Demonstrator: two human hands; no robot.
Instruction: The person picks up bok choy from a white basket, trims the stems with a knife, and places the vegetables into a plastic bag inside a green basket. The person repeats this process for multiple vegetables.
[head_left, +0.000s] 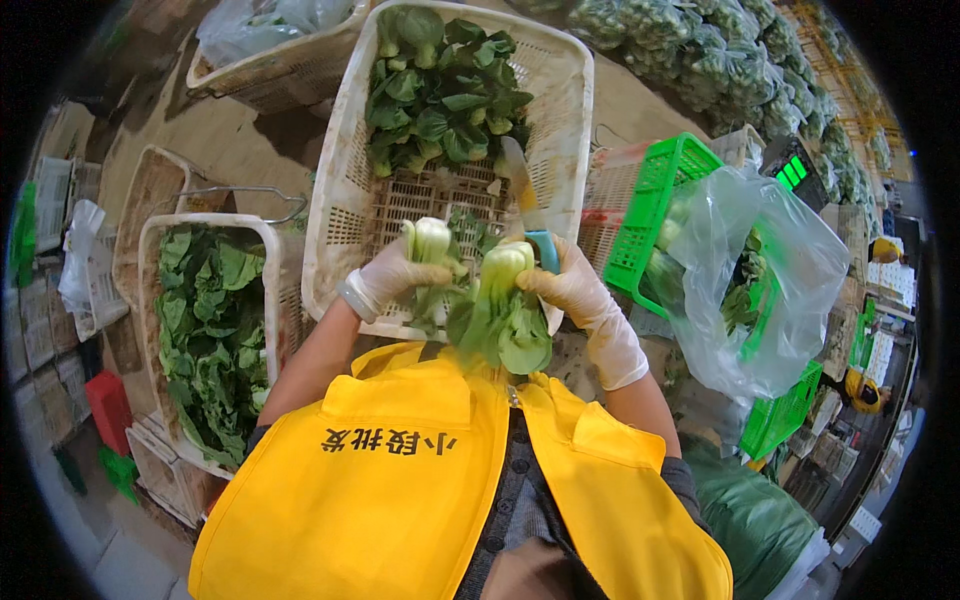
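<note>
My gloved left hand grips a head of bok choy with its pale base upward. In my gloved right hand are a second bok choy and a knife with a blue handle. The knife's blade points away from me, over the large white plastic crate. More bok choy is heaped at the crate's far end. Both hands are above the near end of this crate, close to my yellow vest.
Left of me, a white crate holds loose green leaves. To the right, a green crate is lined with a clear plastic bag. A scale display glows behind it. Bagged vegetables are stacked at the far right.
</note>
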